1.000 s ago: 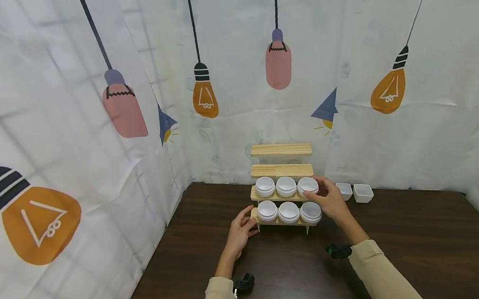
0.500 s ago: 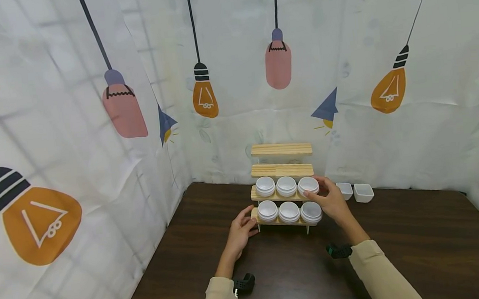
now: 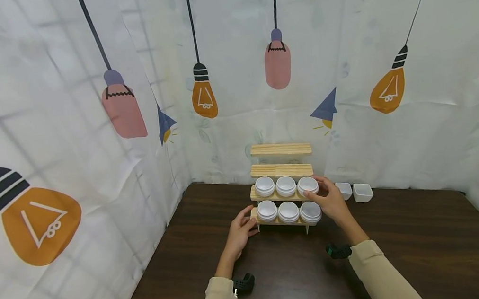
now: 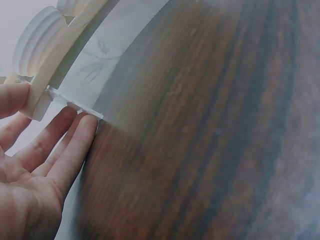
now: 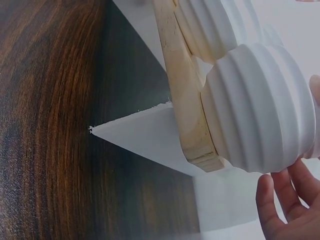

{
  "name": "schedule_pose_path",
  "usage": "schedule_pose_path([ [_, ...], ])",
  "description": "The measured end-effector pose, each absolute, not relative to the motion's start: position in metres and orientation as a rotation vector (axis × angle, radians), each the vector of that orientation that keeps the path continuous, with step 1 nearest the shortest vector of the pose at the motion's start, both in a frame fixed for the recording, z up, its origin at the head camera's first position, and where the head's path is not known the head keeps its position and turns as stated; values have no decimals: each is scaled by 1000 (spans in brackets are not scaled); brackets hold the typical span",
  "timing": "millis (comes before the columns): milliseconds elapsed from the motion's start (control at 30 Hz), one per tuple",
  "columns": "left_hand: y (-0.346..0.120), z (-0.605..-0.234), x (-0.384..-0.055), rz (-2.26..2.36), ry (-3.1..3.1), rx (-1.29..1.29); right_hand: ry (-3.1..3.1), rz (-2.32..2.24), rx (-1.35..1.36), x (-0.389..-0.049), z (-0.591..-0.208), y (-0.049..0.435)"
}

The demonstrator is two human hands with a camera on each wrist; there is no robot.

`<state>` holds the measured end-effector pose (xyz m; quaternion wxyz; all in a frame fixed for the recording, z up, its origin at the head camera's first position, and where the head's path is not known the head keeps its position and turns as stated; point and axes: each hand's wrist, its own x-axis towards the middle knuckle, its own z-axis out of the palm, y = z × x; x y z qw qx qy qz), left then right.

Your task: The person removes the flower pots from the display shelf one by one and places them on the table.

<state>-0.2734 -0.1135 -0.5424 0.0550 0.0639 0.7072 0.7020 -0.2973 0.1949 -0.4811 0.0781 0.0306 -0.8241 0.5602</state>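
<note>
The left hand [image 3: 237,235] grips the left end of the rack [image 3: 281,170], thumb on the lowest board [image 4: 52,65], other fingertips at a clear leg [image 4: 62,97]. The right hand [image 3: 331,203] pinches the right-hand cup [image 3: 308,186] on the second board up, thumb in front, fingers round its side. Two plain white, ribbed cups [image 3: 286,187] share that board; three more stand below. The rack stands on the table [image 3: 422,233], two square dishes [image 3: 363,193] to its right. The sheet [image 3: 229,36] behind bears printed bulbs [image 3: 204,98] and lamps [image 3: 278,67].
</note>
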Motion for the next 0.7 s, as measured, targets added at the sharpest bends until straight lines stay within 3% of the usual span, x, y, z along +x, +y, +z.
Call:
schedule_pose_path([
  [700,-113,-542,-272,2136,2159,213,-2420,1638,137,-293,-484,193],
])
